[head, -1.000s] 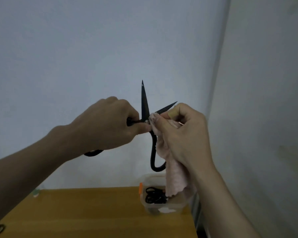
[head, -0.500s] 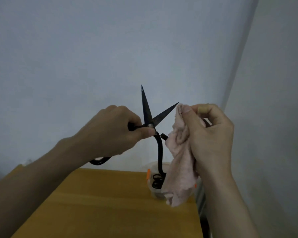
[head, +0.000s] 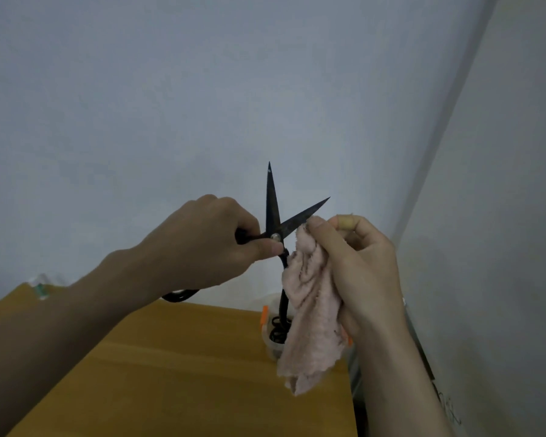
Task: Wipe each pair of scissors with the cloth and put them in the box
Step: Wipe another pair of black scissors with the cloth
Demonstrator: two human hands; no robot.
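Left hand [head: 202,244] is gripping the black scissors [head: 273,216] by a handle near the pivot, blades spread so each can get wiped. Right hand [head: 360,263] is pinching the pink cloth [head: 309,310] against the right blade. Box [head: 273,337] is waiting on the desk [head: 183,367], far right.

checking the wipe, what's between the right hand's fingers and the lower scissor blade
In the head view, the pink cloth lies there: the right hand presses its top edge to the scissors, which the left hand holds.
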